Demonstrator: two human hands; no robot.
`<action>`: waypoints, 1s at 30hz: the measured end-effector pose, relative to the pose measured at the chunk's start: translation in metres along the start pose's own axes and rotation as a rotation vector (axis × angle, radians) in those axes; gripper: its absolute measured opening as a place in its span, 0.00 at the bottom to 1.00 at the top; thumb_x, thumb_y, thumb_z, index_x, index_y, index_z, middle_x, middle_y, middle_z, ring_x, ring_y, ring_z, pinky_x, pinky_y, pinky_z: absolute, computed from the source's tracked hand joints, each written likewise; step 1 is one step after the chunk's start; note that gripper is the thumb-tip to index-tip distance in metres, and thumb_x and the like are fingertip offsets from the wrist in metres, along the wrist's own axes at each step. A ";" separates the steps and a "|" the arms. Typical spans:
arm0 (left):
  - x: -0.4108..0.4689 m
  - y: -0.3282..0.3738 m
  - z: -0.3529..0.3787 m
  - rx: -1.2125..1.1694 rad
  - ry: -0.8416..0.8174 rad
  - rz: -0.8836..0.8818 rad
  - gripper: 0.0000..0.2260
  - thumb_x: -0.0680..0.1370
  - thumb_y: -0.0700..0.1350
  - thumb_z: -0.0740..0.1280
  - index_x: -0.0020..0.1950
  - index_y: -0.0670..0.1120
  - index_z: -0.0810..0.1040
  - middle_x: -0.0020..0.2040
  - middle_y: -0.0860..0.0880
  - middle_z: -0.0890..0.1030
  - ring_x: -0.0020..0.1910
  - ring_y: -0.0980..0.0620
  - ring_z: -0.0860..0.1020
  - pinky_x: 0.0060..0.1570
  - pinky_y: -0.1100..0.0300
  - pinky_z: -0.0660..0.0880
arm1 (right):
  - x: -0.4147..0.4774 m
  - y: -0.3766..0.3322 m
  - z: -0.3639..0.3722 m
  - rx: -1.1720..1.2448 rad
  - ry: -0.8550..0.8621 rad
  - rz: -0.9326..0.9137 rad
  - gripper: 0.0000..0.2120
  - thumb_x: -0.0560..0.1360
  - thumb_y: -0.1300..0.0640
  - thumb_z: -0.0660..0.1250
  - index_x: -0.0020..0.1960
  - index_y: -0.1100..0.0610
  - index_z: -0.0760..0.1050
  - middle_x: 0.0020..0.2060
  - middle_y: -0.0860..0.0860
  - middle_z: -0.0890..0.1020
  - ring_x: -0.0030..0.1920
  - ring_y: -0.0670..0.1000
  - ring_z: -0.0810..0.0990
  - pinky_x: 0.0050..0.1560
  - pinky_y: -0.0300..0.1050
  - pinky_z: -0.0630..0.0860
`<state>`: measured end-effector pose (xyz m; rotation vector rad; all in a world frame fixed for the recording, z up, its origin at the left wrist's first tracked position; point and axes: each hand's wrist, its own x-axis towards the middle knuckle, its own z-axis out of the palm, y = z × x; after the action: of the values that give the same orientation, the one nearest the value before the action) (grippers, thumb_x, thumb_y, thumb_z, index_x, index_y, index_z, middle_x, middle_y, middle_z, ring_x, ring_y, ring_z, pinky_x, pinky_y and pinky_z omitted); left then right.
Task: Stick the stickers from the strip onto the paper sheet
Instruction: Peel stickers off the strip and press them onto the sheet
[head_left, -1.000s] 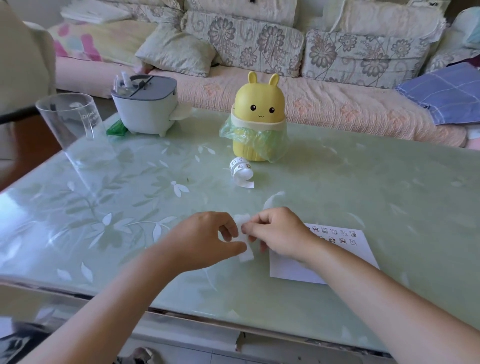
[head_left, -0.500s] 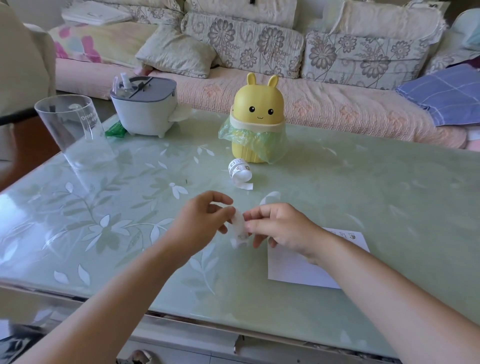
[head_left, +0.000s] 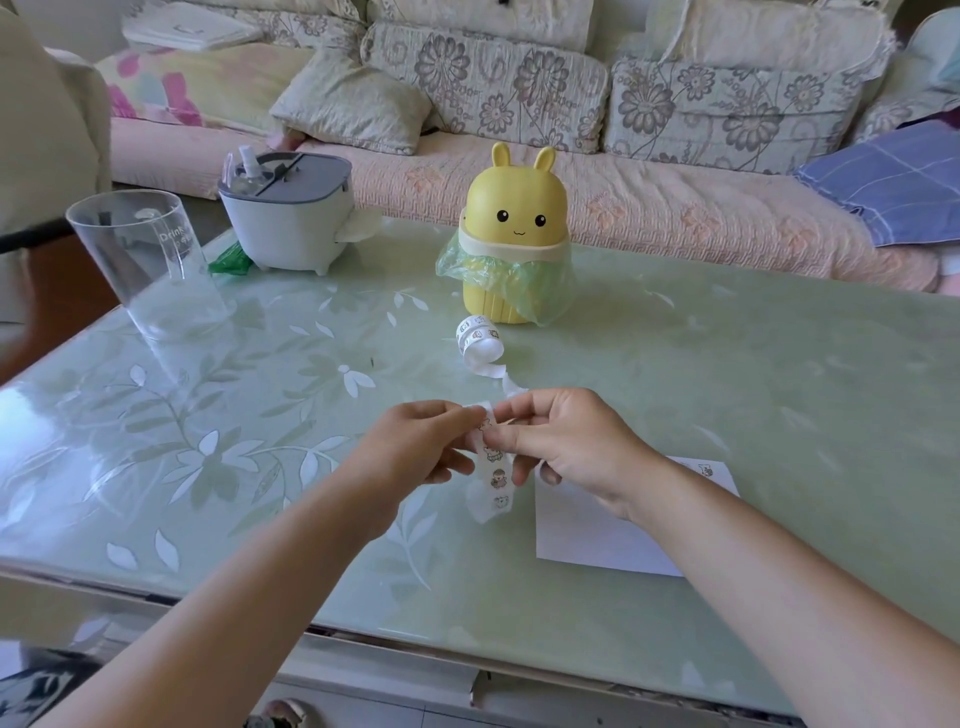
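Left hand (head_left: 415, 449) and right hand (head_left: 569, 447) both pinch the sticker strip (head_left: 494, 483), beside the paper sheet (head_left: 587, 535) near the table (head_left: 753, 374) front edge. Clear cup (head_left: 148, 260) at the left edge reads "Drink"

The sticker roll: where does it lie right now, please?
Head view: the sticker roll lies in the middle of the table, just in front of the yellow rabbit bin.

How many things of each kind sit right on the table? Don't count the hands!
Clear cup: 1
White box with grey lid: 1
Green packet: 1
Yellow bunny bin: 1
Sticker strip, partly rolled: 1
Paper sheet: 1
Total: 6
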<state>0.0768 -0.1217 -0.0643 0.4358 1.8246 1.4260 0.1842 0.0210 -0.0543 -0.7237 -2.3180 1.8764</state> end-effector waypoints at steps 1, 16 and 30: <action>-0.001 0.001 0.001 -0.001 0.022 0.009 0.11 0.78 0.50 0.69 0.48 0.42 0.83 0.37 0.50 0.83 0.36 0.52 0.79 0.41 0.59 0.72 | 0.000 0.000 0.001 -0.020 0.019 -0.022 0.12 0.73 0.56 0.77 0.54 0.55 0.80 0.38 0.51 0.86 0.32 0.52 0.81 0.28 0.33 0.68; -0.003 0.006 0.004 -0.022 0.096 0.030 0.09 0.79 0.45 0.66 0.45 0.44 0.84 0.36 0.49 0.84 0.34 0.51 0.79 0.44 0.56 0.74 | -0.004 0.007 0.004 -0.491 0.267 -0.465 0.08 0.74 0.58 0.75 0.50 0.47 0.85 0.25 0.29 0.73 0.26 0.44 0.70 0.32 0.30 0.66; 0.000 0.002 0.005 -0.051 0.123 -0.017 0.09 0.78 0.47 0.67 0.46 0.44 0.84 0.44 0.45 0.85 0.35 0.50 0.80 0.45 0.55 0.74 | 0.003 0.016 0.009 -0.670 0.381 -0.665 0.08 0.72 0.56 0.74 0.47 0.44 0.83 0.34 0.30 0.74 0.31 0.43 0.74 0.34 0.37 0.71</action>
<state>0.0802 -0.1177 -0.0624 0.3123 1.8794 1.5133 0.1834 0.0158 -0.0721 -0.2364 -2.4656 0.6327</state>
